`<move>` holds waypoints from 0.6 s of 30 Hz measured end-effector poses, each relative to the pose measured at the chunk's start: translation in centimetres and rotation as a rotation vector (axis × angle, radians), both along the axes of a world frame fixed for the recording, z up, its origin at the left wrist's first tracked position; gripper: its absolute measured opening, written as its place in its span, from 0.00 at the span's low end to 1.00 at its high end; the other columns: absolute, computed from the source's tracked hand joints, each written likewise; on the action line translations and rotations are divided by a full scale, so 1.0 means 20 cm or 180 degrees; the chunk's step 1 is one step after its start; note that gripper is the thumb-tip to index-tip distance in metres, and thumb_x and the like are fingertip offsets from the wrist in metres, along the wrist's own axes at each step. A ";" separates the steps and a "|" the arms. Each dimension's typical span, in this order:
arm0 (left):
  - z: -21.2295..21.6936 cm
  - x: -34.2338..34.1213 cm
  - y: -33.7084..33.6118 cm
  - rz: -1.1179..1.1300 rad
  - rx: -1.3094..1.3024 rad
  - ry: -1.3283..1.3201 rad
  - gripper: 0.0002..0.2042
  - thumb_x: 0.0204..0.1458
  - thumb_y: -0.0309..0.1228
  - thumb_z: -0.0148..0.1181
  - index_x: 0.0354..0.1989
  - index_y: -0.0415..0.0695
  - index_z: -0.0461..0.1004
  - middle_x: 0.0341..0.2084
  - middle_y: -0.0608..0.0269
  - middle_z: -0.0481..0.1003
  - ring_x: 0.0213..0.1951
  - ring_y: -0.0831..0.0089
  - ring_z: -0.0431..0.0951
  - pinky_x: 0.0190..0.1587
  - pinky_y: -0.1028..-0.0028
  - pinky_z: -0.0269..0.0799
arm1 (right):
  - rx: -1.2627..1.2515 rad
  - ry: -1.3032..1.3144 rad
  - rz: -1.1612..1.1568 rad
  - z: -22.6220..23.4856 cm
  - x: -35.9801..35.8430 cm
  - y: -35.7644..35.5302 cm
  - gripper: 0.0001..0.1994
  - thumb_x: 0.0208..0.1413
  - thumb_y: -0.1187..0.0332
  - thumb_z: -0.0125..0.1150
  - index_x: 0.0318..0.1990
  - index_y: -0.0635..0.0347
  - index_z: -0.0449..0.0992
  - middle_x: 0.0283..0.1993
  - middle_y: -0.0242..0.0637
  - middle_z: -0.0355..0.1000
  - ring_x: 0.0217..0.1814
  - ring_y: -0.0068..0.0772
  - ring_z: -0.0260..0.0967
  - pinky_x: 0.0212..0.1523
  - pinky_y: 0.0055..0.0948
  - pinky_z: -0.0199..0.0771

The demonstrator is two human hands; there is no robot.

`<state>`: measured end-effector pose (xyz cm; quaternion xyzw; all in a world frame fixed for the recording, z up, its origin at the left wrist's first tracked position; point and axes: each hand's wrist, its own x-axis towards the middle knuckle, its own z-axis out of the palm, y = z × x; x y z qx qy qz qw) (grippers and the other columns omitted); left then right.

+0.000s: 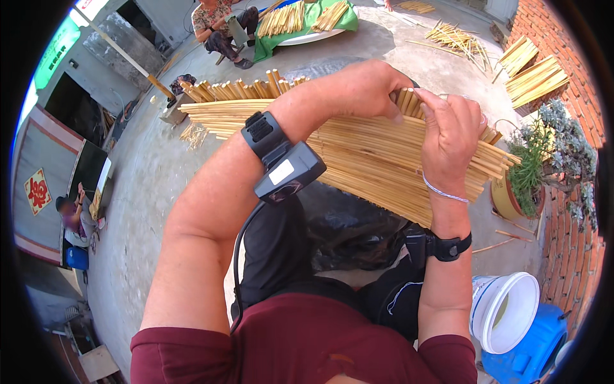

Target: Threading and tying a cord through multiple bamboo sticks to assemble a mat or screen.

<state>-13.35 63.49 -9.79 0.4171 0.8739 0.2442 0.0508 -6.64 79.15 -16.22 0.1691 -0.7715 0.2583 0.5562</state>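
A broad mat of straw-yellow sticks (377, 150) lies across in front of me, slanting down to the right. Short stick ends (409, 102) stand up along its far edge, between my hands. My left hand (374, 89) reaches over the mat from the left, its thumb on the near side of these ends and its fingers partly hidden behind them. Close by on the right, my right hand (451, 125) has bent fingers, with thumb and forefinger pinching at the same ends. Whatever fine material its fingertips may hold is too small to make out.
Black plastic sheeting (352, 227) is under the mat. At right stand a potted plant (527, 182), a white bucket (511, 313) and a blue container (534, 349). Stick bundles (537, 80) lean by the brick wall. Another person (224, 29) sits beyond, near a green-covered table (307, 29).
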 end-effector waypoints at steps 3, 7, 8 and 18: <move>0.02 0.00 0.00 0.0028 -0.0069 0.0239 0.15 0.41 0.29 0.67 0.39 0.40 0.75 0.26 0.57 0.78 0.28 0.69 0.76 0.33 0.70 0.69 | 0.0201 0.0033 -0.0165 0.00 -0.01 0.00 0.10 0.44 0.74 0.62 0.35 0.51 0.79 0.27 0.30 0.65 0.34 0.34 0.61 0.39 0.32 0.58; 0.07 -0.05 -0.02 -0.0270 -0.0269 -0.0390 0.23 0.44 0.30 0.66 0.50 0.42 0.70 0.39 0.56 0.77 0.41 0.69 0.75 0.44 0.73 0.69 | 0.0173 -0.0015 -0.0115 0.01 -0.01 0.02 0.09 0.43 0.74 0.62 0.35 0.52 0.78 0.27 0.31 0.65 0.35 0.35 0.61 0.39 0.32 0.58; 0.11 -0.08 -0.06 -0.0528 -0.0091 -0.0862 0.26 0.46 0.32 0.65 0.55 0.42 0.66 0.44 0.54 0.75 0.46 0.68 0.74 0.49 0.73 0.68 | 0.0132 -0.0028 0.0004 0.02 0.00 0.02 0.09 0.43 0.75 0.62 0.34 0.53 0.78 0.27 0.31 0.65 0.35 0.34 0.61 0.39 0.31 0.58; 0.20 -0.07 -0.24 -0.0221 -0.1660 -0.0587 0.35 0.38 0.49 0.68 0.54 0.42 0.67 0.43 0.49 0.75 0.47 0.58 0.75 0.50 0.64 0.68 | 0.0142 -0.0006 -0.0010 -0.01 -0.01 0.04 0.10 0.44 0.75 0.62 0.36 0.53 0.78 0.26 0.31 0.65 0.33 0.34 0.61 0.39 0.30 0.58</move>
